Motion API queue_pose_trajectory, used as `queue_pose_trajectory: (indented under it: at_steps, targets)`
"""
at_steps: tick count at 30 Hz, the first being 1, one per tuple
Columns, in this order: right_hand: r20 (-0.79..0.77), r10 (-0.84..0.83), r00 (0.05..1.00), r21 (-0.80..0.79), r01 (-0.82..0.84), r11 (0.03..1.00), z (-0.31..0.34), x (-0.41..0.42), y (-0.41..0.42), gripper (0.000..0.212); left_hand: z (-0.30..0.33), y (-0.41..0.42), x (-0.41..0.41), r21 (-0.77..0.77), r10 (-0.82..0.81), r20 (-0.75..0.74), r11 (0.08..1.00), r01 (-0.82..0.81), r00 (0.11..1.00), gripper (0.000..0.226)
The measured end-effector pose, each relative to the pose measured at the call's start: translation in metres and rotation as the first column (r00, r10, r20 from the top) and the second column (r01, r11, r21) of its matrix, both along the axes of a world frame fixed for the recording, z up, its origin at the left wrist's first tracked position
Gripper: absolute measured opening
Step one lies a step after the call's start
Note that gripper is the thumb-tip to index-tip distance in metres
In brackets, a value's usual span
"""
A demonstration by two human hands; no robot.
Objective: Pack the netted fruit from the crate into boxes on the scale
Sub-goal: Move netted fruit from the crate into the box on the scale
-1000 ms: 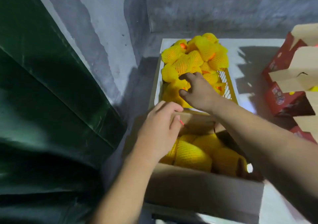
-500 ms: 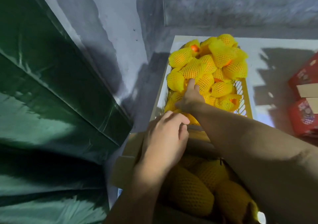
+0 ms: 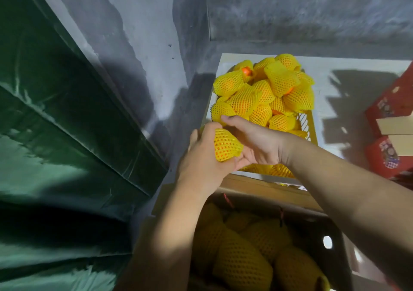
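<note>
White table top, yellow crate of netted fruit, red boxes at right

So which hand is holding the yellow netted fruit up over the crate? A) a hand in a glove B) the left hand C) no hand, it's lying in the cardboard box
B: the left hand curls round the netted fruit, bare and ungloved, while the right hand rests beside it above the crate.
</note>
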State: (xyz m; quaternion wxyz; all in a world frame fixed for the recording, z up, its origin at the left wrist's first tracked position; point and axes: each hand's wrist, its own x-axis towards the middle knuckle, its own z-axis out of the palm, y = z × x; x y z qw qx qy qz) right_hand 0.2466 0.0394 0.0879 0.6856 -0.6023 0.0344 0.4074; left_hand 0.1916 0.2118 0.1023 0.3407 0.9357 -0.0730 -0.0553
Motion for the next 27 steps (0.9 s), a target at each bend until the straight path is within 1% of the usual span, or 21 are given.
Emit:
queue_pose_trajectory:
  at_steps: [1,2,3,4,5,6,7,9,10,11,13,14,15,17,18,19,20,21,24,25,27]
  targets:
    - [0.071,-0.112,0.991,-0.103,0.119,0.988,-0.004,0.01,0.003,0.051,-0.001,0.002,0.001,0.022,0.004,0.004,1.0,-0.004,1.0,0.073]
    - [0.209,-0.221,0.953,-0.26,0.272,0.927,-0.009,0.022,0.005,0.045,-0.002,0.003,0.001,0.055,0.009,-0.006,0.998,-0.008,1.0,0.076]
    - [0.407,-0.228,0.885,-0.438,0.408,0.801,-0.014,0.035,0.007,0.041,-0.003,0.005,0.001,0.095,0.016,-0.02,0.995,-0.014,1.0,0.078]
    - [0.567,-0.075,0.821,-0.598,0.472,0.648,-0.02,0.049,0.009,0.048,-0.004,0.006,-0.001,0.131,0.025,-0.032,0.991,-0.02,0.999,0.08]
    - [0.613,0.152,0.776,-0.718,0.465,0.518,-0.028,0.061,0.012,0.062,-0.004,0.007,-0.003,0.148,0.038,-0.036,0.988,-0.032,0.999,0.082]
    - [0.579,0.352,0.735,-0.801,0.435,0.411,-0.036,0.071,0.016,0.077,-0.004,0.008,-0.005,0.145,0.053,-0.03,0.988,-0.048,0.998,0.083]
    - [0.511,0.488,0.708,-0.859,0.398,0.322,-0.044,0.079,0.021,0.088,-0.004,0.009,-0.007,0.129,0.07,-0.016,0.989,-0.067,0.997,0.086]
    - [0.39,0.609,0.691,-0.913,0.376,0.158,-0.059,0.091,0.031,0.093,-0.005,0.01,-0.011,0.069,0.106,0.011,0.992,-0.106,0.994,0.092]
    - [0.346,0.637,0.689,-0.918,0.39,0.077,-0.065,0.094,0.035,0.088,-0.005,0.01,-0.013,0.035,0.124,0.023,0.992,-0.125,0.992,0.094]
    - [0.334,0.667,0.666,-0.901,0.434,0.017,-0.07,0.094,0.038,0.075,-0.005,0.01,-0.015,0.009,0.139,0.036,0.99,-0.139,0.99,0.094]
    - [0.36,0.715,0.599,-0.838,0.545,-0.034,-0.075,0.09,0.042,0.043,-0.005,0.013,-0.019,0.001,0.137,0.063,0.99,-0.138,0.989,0.09]
    - [0.38,0.723,0.577,-0.822,0.57,-0.022,-0.074,0.085,0.042,0.035,-0.004,0.015,-0.022,0.014,0.124,0.077,0.992,-0.126,0.989,0.087]
    - [0.397,0.713,0.578,-0.823,0.569,-0.004,-0.071,0.079,0.041,0.032,-0.003,0.017,-0.024,0.026,0.11,0.09,0.993,-0.113,0.99,0.086]
    - [0.417,0.669,0.615,-0.851,0.522,0.05,-0.061,0.063,0.039,0.044,0.002,0.021,-0.031,0.032,0.08,0.114,0.996,-0.084,0.99,0.085]
    - [0.437,0.638,0.635,-0.868,0.484,0.113,-0.052,0.054,0.035,0.054,0.005,0.023,-0.034,0.026,0.068,0.126,0.997,-0.071,0.99,0.084]
    - [0.482,0.584,0.654,-0.87,0.437,0.228,-0.039,0.044,0.031,0.063,0.009,0.024,-0.038,0.013,0.057,0.137,0.998,-0.059,0.989,0.083]
    - [0.546,0.504,0.67,-0.837,0.401,0.373,-0.024,0.032,0.026,0.069,0.012,0.026,-0.044,-0.004,0.043,0.146,0.999,-0.043,0.988,0.083]
    - [0.612,0.42,0.67,-0.775,0.401,0.489,-0.01,0.017,0.022,0.073,0.015,0.028,-0.05,-0.024,0.026,0.157,0.999,-0.023,0.987,0.082]
    - [0.752,0.154,0.641,-0.558,0.494,0.667,0.03,-0.035,0.013,0.069,0.02,0.041,-0.072,-0.144,-0.026,0.151,0.988,0.048,0.988,0.079]
    - [0.76,0.009,0.65,-0.457,0.525,0.718,0.043,-0.055,0.014,0.064,0.021,0.048,-0.08,-0.188,-0.042,0.126,0.98,0.065,0.991,0.079]
    - [0.688,-0.29,0.665,-0.236,0.583,0.778,0.06,-0.097,0.016,0.057,0.022,0.062,-0.094,-0.24,-0.069,0.071,0.967,0.084,0.995,0.078]
